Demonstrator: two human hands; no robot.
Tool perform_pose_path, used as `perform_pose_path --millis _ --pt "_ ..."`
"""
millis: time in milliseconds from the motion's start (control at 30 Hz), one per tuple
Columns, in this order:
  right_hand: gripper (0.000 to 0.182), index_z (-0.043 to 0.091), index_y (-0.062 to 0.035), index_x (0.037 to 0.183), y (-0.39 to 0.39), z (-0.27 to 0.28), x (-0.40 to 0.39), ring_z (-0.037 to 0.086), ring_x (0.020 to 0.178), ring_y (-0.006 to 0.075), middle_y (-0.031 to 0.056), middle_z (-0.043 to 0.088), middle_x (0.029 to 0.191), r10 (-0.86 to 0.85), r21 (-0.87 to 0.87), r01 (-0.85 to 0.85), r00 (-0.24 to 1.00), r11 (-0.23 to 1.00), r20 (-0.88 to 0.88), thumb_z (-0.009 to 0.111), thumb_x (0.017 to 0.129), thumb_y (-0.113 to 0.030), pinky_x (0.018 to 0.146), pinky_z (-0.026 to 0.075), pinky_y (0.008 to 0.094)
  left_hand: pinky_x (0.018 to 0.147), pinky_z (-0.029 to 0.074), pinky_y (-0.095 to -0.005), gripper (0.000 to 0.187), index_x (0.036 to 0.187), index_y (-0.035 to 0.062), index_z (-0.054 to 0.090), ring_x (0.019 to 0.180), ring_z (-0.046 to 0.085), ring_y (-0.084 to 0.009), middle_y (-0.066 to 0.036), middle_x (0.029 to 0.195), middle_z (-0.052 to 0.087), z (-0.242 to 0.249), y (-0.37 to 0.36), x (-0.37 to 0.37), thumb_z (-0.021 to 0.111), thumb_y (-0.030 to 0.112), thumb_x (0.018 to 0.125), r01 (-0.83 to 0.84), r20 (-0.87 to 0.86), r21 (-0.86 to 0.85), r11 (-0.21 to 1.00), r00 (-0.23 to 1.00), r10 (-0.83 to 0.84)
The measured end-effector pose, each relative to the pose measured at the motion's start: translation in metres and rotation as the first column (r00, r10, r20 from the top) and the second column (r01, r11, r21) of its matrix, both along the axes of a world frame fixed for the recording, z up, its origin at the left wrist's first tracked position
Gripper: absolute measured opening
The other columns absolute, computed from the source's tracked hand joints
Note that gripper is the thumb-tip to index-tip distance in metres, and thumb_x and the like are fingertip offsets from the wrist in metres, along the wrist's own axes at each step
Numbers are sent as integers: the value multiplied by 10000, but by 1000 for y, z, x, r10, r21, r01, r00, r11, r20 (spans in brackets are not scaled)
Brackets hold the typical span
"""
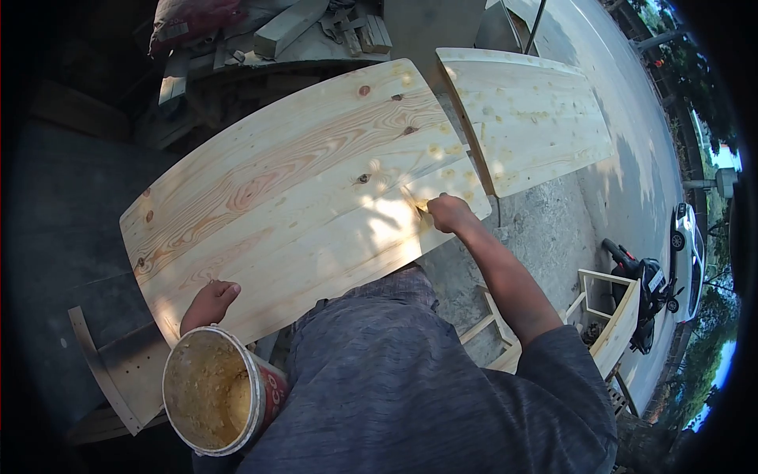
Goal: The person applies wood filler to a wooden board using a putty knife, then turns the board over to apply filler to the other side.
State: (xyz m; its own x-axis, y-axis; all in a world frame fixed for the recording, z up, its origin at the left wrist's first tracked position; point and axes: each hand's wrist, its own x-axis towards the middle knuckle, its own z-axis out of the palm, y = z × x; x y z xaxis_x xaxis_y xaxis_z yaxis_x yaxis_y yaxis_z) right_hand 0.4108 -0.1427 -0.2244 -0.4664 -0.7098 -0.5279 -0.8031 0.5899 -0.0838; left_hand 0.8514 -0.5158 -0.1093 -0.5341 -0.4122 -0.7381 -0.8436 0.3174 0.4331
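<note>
A large pale wooden board (308,166) with dark knots and a curved far edge lies in front of me. My right hand (448,212) is closed near its right end. From the fist a thin flat tool, seemingly a scraper (422,207), reaches the board's surface; glare and the fingers partly hide it. My left hand (209,304) is curled closed over the board's near left corner, with nothing visible in it. Just below that hand a white-rimmed bucket (207,387) is tilted toward me, yellowish paste coating its inside. How the bucket is held up is hidden.
A second board (529,118) with yellowish patches lies beyond the right end. Wood offcuts (292,28) and a sack (193,24) sit at the back. Wooden frames (616,328), a motorcycle (649,296) and a parked car (688,253) stand to the right, by the road.
</note>
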Motion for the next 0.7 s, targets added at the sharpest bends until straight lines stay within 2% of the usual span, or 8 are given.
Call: perform_pose_path --millis 67,167,200,267,367,500,600,700 --pt "198 697 -31 1013 -3 -7 -10 690 933 437 260 639 1075 128 86 -129 992 988 22 555 895 -100 838 562 502 969 471 -413 484 1200 -35 684 1053 644 -318 -209 1075 693 2 -3 0 595 407 1023 11 1 15 1000 1000 -11" --pt "187 690 -15 1000 -20 9 19 690 933 429 266 620 1077 -81 -260 73 997 963 -19 552 909 -103 832 561 506 982 465 -411 491 1195 -47 674 1040 644 -316 -214 1053 698 -4 0 4 595 406 1022 -17 -17 5 1000 1000 17" --pt "178 690 -12 996 -4 -7 29 684 928 426 263 615 1053 -79 -290 78 997 954 8 565 914 -108 844 562 505 987 463 -410 493 1193 -51 671 1034 645 -316 -217 1047 700 -5 0 4 595 405 1022 -40 -33 -12 999 999 40" --pt "172 694 -18 1000 14 -4 40 683 953 436 292 619 1101 -89 -84 93 995 992 42 572 902 -89 863 558 498 994 465 -407 486 1194 -46 676 1032 652 -311 -219 1043 708 0 -4 8 599 402 1021 -36 -58 -8 999 998 35" --pt "310 694 -57 1174 -3 30 29 677 992 430 263 612 1123 38 184 -47 998 982 54 512 925 -83 861 559 490 996 470 -404 478 1206 -33 683 1038 663 -304 -216 1064 721 -7 -7 14 604 400 1020 -28 -49 2 1000 998 28" --pt "274 733 -39 1096 -42 17 23 699 953 422 267 640 1134 -108 -138 111 994 984 31 585 871 -93 872 563 494 978 485 -401 479 1220 -23 690 1058 674 -292 -206 1086 733 -8 3 5 612 404 1016 -59 1 -1 998 998 59" --pt "228 726 -1 1053 -38 16 24 696 986 431 297 652 1125 69 95 -69 998 993 6 595 890 -93 840 576 485 974 488 -400 496 1228 -30 685 1063 677 -290 -201 1111 733 6 5 4 611 412 1017 -116 -31 74 990 992 119" --pt "206 737 -8 993 -42 22 5 700 965 431 292 651 1088 60 -43 -63 997 997 -57 628 899 -155 837 582 482 972 490 -402 505 1241 -32 681 1075 676 -289 -195 1126 731 4 2 11 613 416 1018 -106 -19 0 994 994 106"
